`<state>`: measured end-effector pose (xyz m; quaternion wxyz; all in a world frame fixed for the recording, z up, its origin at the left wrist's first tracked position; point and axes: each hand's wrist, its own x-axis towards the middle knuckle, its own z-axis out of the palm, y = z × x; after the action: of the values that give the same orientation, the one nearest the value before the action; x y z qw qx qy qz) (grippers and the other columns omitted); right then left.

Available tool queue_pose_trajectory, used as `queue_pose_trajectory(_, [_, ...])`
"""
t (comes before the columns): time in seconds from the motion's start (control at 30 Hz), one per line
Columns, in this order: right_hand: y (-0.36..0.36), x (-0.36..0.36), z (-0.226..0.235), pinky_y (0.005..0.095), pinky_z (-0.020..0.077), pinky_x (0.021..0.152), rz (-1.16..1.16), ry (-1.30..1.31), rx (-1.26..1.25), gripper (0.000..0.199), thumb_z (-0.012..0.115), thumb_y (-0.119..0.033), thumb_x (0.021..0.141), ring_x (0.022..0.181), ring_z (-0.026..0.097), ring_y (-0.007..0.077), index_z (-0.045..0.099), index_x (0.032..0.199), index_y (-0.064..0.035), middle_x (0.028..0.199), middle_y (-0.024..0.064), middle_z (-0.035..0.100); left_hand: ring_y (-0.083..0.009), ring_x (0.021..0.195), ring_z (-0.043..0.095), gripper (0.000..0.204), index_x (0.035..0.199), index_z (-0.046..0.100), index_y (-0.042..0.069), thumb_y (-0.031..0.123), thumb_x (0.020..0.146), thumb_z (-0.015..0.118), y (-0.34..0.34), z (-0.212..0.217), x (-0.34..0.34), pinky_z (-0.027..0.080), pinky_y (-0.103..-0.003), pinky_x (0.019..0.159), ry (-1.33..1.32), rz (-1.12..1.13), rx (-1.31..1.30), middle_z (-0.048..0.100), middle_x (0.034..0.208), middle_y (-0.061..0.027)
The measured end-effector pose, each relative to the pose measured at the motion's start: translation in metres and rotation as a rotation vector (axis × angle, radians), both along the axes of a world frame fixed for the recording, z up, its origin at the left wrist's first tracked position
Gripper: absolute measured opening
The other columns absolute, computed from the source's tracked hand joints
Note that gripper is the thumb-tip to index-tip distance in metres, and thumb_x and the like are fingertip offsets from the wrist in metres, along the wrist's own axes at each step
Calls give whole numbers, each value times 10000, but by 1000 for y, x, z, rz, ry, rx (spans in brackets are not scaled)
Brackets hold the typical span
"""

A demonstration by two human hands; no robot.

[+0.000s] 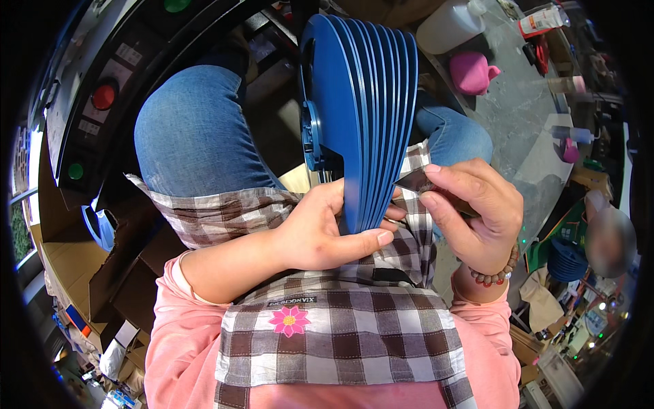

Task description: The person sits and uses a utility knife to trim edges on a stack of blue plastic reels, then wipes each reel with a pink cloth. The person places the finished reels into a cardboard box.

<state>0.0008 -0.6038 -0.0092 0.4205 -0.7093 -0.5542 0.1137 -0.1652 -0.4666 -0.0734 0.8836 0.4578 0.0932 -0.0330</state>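
A stack of several thin, rounded blue plastic plates [371, 116] stands up in front of my lap, their edges fanned out at the far end. My left hand [317, 228] is closed around the near, narrower end of the stack, its thumb lying across the bottom. Close by on the right side, my right hand [480, 211] pinches a small, flat, dark blade-like piece [413, 182] between thumb and fingertips. The pointed end of this piece is at the edge of the stack; whether it touches cannot be told. My left fingertips are partly hidden behind the plates.
On the grey table [511, 102] at the right are a pink cup-like container [471, 73] and a translucent white jug [451, 27]. A machine panel with a red button [104, 95] is at the left, above an open cardboard box [71, 273]. More blue parts [567, 259] are stacked at far right.
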Motion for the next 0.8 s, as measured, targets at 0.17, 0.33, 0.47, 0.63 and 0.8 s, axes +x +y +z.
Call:
queue_pose_trajectory(0.17, [-3,-2,-3,276,465,509,56,-76,11,288,767,4,683,596,615,194,707,962,-31,754,73,643,-158,1065,602,416,1237,504,-36,52,866,671,-6,-1,-1,505,-313,917,7,83,-121,632,1123,-128])
queue_pose_trajectory(0.33, [-9,-1,2,276,460,499,182,-56,-28,310,777,-21,665,574,611,193,710,968,-35,747,67,643,-199,1103,595,456,1286,475,-32,-2,864,646,2,1,-1,476,-334,970,2,-2,73,625,1154,-126])
queue_pose_trajectory(0.47, [-5,0,0,263,466,512,84,-31,26,315,766,18,680,593,612,178,704,987,-15,764,80,651,-141,1049,602,388,1214,518,-28,39,865,672,-3,0,-2,494,-304,937,38,53,-126,617,1158,-122])
queue_pose_trajectory(0.63, [-1,-1,1,248,469,522,29,-26,7,291,749,41,709,603,609,170,697,993,3,782,93,654,-186,1071,608,417,1244,511,-32,29,861,663,-2,-2,-2,494,-340,950,12,28,-70,607,1194,-152])
queue_pose_trajectory(0.8, [1,-2,0,247,464,517,26,-45,4,289,747,39,712,598,604,165,697,994,2,779,92,653,-253,1121,602,449,1293,496,-51,-13,864,625,0,-2,-3,480,-392,990,0,10,-24,593,1241,-193])
